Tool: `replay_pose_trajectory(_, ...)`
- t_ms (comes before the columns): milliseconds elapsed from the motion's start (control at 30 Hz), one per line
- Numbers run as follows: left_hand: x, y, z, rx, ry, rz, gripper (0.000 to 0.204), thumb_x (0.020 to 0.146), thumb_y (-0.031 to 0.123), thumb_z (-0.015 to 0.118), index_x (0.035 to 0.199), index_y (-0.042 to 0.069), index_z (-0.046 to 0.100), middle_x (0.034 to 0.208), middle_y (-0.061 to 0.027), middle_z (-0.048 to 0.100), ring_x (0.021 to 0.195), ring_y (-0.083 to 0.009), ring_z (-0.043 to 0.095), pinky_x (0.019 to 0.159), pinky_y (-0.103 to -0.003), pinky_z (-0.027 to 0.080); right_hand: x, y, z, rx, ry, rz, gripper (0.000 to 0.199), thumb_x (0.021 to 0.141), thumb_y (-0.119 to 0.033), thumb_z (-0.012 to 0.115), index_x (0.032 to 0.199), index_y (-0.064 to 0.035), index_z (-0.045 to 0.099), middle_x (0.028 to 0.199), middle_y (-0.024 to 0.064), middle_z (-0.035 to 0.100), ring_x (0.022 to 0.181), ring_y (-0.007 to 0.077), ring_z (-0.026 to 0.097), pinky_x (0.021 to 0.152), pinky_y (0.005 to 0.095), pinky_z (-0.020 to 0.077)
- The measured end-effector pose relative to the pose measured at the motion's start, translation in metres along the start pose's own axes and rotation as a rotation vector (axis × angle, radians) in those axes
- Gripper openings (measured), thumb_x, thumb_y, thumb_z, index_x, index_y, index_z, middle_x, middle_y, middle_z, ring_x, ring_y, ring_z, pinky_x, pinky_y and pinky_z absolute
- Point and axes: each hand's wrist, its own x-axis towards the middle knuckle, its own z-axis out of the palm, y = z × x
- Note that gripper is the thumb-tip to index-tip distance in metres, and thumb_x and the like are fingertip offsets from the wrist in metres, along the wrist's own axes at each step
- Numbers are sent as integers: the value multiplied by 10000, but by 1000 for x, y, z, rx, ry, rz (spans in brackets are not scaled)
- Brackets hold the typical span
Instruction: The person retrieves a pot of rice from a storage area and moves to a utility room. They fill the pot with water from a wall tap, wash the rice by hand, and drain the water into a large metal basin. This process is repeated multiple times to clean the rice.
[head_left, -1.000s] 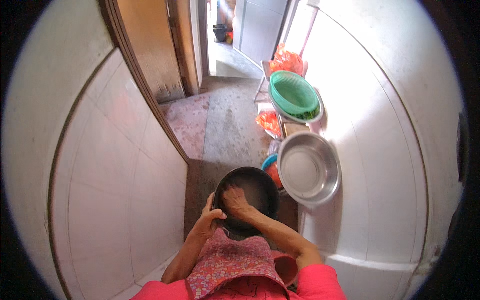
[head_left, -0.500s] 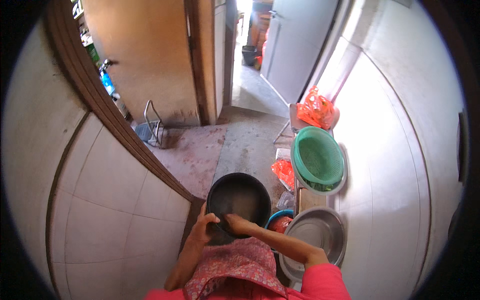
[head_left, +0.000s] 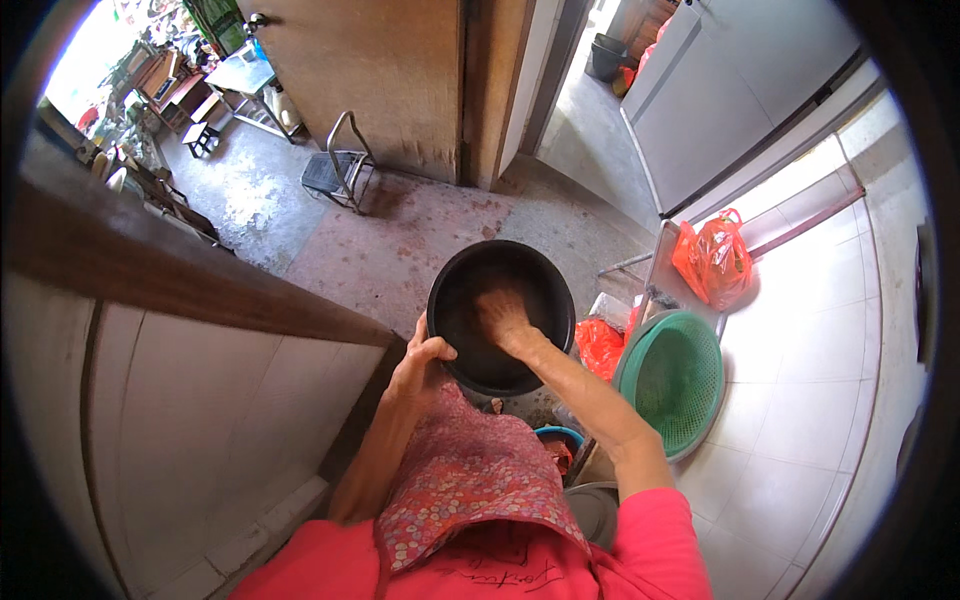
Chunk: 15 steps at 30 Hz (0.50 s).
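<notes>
A deep, round black pot (head_left: 560, 300) is held out in front of my body, tilted a little, with a dark, murky inside. My left hand (head_left: 415, 362) grips its near left rim, thumb over the edge and fingers round the outer wall. Inside the pot is my right hand (head_left: 502, 315), reaching toward the bottom. Its fingers look stretched out and somewhat blurred, and I see nothing held in them. Just below the pot hangs my flowered apron (head_left: 470, 450).
To the right, a green colander (head_left: 680, 385) stands by the tiled wall, with a red plastic bag (head_left: 715, 260) beyond it. A blue-rimmed basin (head_left: 560, 436) sits low near my right arm. Ahead are a metal-framed stool (head_left: 340, 175), a brown door (head_left: 370, 90) and a grey door (head_left: 735, 100).
The view has turned left and toward the doorways. My right hand has moved from the pot's near side toward its middle. My left hand keeps its grip on the rim.
</notes>
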Motion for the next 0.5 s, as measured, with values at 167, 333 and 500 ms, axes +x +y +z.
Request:
replay_pose_trajectory(167,86,21,-8,-24,-73,-31,716,707,18,508,1406,121,393,1180,-54,534,1010,-209,527,884,-369,483,38,47,7,295,-437,248,298,742,-155,621,995,-13,692,1026,262,653,967,433,622,850,507,506)
replay_pose_trajectory(333,130,65,8,11,8,-105,819,671,18,563,1445,165,342,1075,-25,533,874,-170,522,761,-340,493,71,56,10,645,-532,236,317,736,-98,613,1031,6,664,1013,279,653,999,423,621,852,467,505)
replay_pose_trajectory(500,161,88,-9,14,34,-85,854,657,0,569,1457,131,301,1070,-26,510,944,-152,487,792,-312,429,135,35,18,662,-504,223,207,705,-115,638,880,-24,699,900,232,682,889,396,659,777,479,518)
